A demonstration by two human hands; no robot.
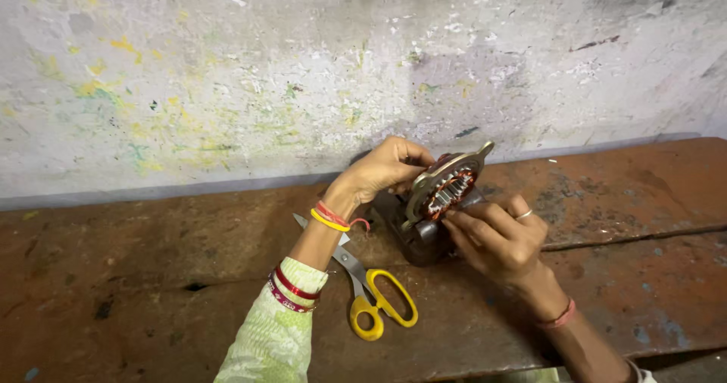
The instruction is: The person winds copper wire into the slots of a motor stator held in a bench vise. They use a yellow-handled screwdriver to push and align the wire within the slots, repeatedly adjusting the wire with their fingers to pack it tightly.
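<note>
In the centre of the frame, the left hand (pixel 386 167) closes around the rim of the motor stator (pixel 443 190) to keep it tilted, so the right hand (pixel 496 239) can pinch its copper winding, while yellow-handled scissors (pixel 375 300) lie below on the rusty bench (pixel 151 277).

a rough workshop: rusty metal bench (pixel 151 277) against a paint-splattered wall (pixel 227 72).

My left hand (pixel 386 167) and right hand (pixel 496 235) crowd the motor stator (pixel 443 190). The wall (pixel 303 72) blocks just behind it; yellow-handled scissors (pixel 371 296) lie near my left forearm. The surface (pixel 113 277) lies open far left and right.
</note>
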